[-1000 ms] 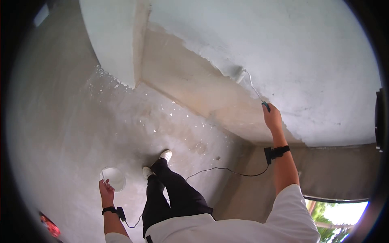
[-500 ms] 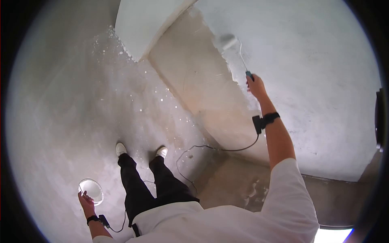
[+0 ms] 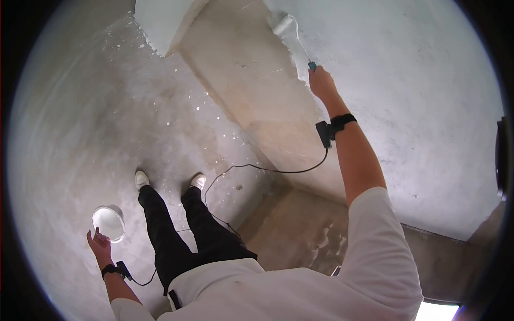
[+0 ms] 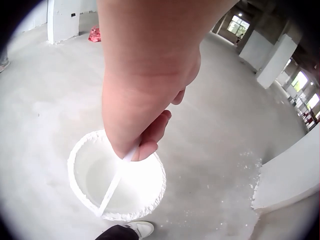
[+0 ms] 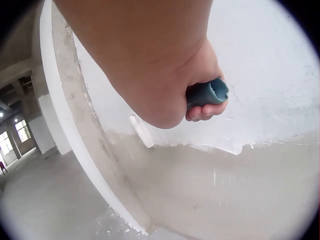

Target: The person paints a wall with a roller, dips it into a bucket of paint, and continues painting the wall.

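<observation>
My right hand (image 3: 323,85) grips the dark green handle (image 5: 207,95) of a paint roller. The roller's white sleeve (image 3: 282,24) lies against the wall at the ragged edge of the white paint (image 3: 364,80), beside a bare grey-brown strip. In the right wrist view the sleeve (image 5: 142,131) shows partly behind the hand. Low on the left, my left hand (image 3: 100,245) holds the white handle (image 4: 116,184) of a paint bucket (image 3: 96,214). Pale paint lies inside the bucket, and its rim (image 4: 72,170) is crusted white.
White drips (image 3: 198,108) speckle the grey floor along the wall's foot. A white-painted column (image 3: 158,21) juts out at the upper left. A black cable (image 3: 289,172) hangs from the right wrist camera toward the legs. A red bag (image 4: 94,34) lies farther off on the floor.
The right hand has moved the roller up and left along the paint edge. The head view has shifted, and the feet now stand farther apart. The left hand still holds the bucket.
</observation>
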`<state>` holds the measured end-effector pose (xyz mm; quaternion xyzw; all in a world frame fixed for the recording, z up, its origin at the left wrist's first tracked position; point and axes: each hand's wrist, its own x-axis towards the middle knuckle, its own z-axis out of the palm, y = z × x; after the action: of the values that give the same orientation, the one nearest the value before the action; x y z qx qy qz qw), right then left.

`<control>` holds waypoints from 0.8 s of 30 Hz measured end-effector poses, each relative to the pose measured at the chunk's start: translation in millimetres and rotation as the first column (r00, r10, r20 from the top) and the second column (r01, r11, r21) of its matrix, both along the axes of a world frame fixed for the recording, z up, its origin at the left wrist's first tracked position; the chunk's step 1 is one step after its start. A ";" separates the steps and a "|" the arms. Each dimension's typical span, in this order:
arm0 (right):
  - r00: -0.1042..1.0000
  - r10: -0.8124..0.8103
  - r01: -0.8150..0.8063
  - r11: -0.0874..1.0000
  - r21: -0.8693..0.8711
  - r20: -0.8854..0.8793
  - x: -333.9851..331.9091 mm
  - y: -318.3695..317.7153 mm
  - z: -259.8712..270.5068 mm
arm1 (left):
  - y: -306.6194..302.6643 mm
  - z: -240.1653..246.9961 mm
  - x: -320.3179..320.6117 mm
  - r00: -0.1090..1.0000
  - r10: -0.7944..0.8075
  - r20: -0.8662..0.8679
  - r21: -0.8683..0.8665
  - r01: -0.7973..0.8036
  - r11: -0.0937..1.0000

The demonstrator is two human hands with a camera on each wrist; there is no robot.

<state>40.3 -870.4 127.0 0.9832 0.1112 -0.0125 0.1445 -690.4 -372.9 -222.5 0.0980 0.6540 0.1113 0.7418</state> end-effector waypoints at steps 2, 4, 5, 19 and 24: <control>1.000 -0.004 0.004 1.000 -0.003 0.014 -28.3 -25.6 2.7 | 7.3 -5.1 18.2 0.999 -0.005 0.044 -0.016 0.006 1.000; 0.996 -0.082 0.082 0.997 0.002 0.024 -56.1 -61.6 1.3 | 3.7 0.3 40.0 0.988 -0.042 0.149 0.007 0.041 0.999; 0.992 -0.123 0.123 0.992 0.004 0.025 -75.0 -77.5 3.3 | 3.8 4.0 50.2 0.983 -0.056 0.174 0.019 0.053 0.998; 0.960 -0.275 0.260 0.945 0.201 0.052 -212.5 -178.6 -19.4 | 23.6 17.2 97.8 0.972 -0.087 0.217 0.017 0.085 0.996; 0.991 -0.064 0.023 0.950 0.311 0.122 -146.0 -84.6 -12.0 | 29.0 -7.9 59.9 0.983 -0.099 0.152 0.007 0.099 0.995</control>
<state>-105.7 -955.0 115.0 0.9946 0.0805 0.0661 -0.0042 -630.5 -343.8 -230.4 0.1214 0.5898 0.0815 0.7942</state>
